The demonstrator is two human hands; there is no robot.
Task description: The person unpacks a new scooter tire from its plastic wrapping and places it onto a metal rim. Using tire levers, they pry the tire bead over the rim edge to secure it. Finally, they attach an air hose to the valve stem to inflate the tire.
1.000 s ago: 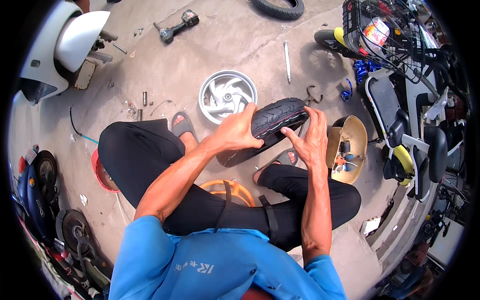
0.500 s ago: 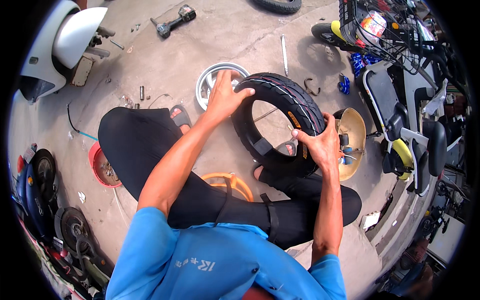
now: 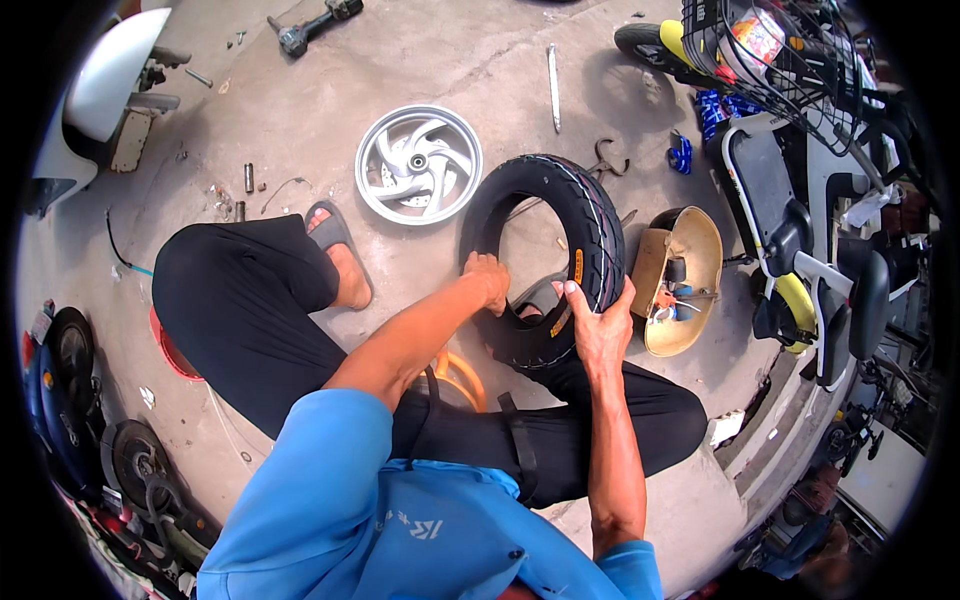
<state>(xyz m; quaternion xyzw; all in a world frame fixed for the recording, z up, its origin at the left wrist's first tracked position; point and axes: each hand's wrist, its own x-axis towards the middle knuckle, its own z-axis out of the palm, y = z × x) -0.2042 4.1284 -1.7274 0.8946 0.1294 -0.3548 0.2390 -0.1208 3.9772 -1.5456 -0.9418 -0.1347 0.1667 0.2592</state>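
A black tyre [image 3: 530,175] with white tread lines and an orange label stands tilted between my legs. My left hand [image 3: 485,282] is closed on its left side, at the inner edge, with the fingertips partly hidden. My right hand [image 3: 605,320] grips the lower right of the tread, thumb toward me. Beyond the tyre to the left, a silver spoked wheel rim [image 3: 418,160] lies flat on the floor. A beige plastic case [image 3: 700,260] with small tools sits to the right of the tyre, and an orange ring-shaped object [image 3: 462,375] shows beneath my legs.
A scooter with yellow parts and a basket [image 3: 790,250] stands at right, a white scooter [image 3: 100,80] at upper left, dark vehicles [image 3: 60,350] at lower left. A power tool [image 3: 300,35], pliers-like tool [image 3: 605,160], red basin [image 3: 175,355] and small metal parts lie about the concrete floor [image 3: 500,90].
The tyre has swung from nearly edge-on to showing its opening toward me. My left hand has moved down from its top to its left side. The silver rim is in full view.
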